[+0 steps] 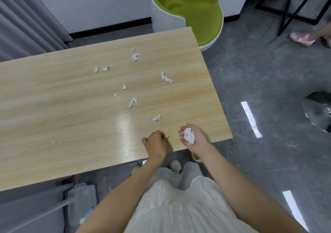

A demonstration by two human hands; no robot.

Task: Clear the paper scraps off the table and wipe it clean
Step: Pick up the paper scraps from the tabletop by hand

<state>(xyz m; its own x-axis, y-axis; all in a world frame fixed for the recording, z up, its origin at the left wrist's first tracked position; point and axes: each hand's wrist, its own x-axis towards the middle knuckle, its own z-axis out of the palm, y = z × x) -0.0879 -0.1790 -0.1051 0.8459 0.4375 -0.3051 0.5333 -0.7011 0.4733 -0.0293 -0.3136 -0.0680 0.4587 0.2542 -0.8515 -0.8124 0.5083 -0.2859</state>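
Note:
Several white paper scraps lie scattered on the light wooden table [62,107]: a long one [166,78] at the right, one [135,56] at the back, a pair [102,69], one [133,101] in the middle and one [157,118] close to my hands. A faint scrap [54,140] lies apart at the left. My right hand [194,139] is cupped palm up near the table's front right corner and holds a heap of gathered scraps [189,135]. My left hand [156,143] rests knuckles up on the table, its fingertips pinching a tiny scrap [167,136].
A green and white chair [188,8] stands beyond the table's far right corner. Grey curtains [21,26] hang at the left. A person's foot in a pink slipper [302,39] is at the far right. A chrome stool base [318,111] sits on the grey floor.

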